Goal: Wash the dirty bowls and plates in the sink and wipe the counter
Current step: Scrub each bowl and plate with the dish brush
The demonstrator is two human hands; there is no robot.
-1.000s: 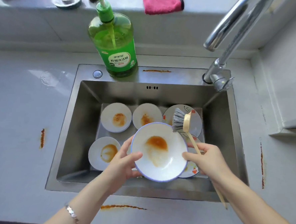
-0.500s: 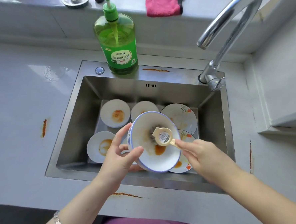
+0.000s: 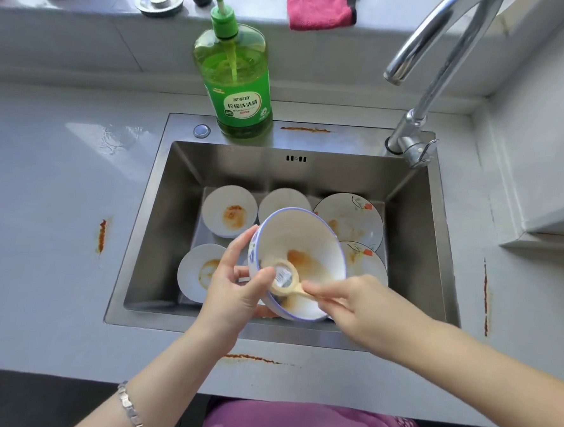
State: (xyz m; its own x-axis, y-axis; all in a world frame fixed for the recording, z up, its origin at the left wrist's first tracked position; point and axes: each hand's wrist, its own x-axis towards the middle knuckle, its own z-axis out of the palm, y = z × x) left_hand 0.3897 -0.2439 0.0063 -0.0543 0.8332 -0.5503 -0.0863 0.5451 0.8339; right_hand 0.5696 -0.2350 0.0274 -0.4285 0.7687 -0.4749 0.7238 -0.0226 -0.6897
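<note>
1. Over the sink (image 3: 147, 238), the left hand (image 3: 236, 286) grips a blue-rimmed bowl (image 3: 302, 244). The thumb is hooked over the near rim and the fingers curl round the outside.
2. The bowl is held tilted, above the dishes on the sink floor, with its mouth turned toward the person.
3. The right hand (image 3: 360, 307) pinches the handle of a brush (image 3: 285, 276) between curled fingers. The round brush head sits inside the bowl against its lower wall, sticker side up, with the bristles hidden.
4. An orange smear marks the inside of the bowl just beyond the brush head.
5. Three white dishes (image 3: 229, 210) lie on the sink floor, two of them showing orange stains. Two flowered plates (image 3: 353, 217) lie at the right, one just behind the other.
6. A green soap bottle (image 3: 239, 78) stands on the sink's back rim, left of the faucet (image 3: 429, 57).
7. A pink cloth (image 3: 319, 6) and a metal plug (image 3: 160, 1) lie on the ledge behind.
8. Orange streaks (image 3: 101, 235) mark the counter (image 3: 41, 231) left, front and right of the sink.
</note>
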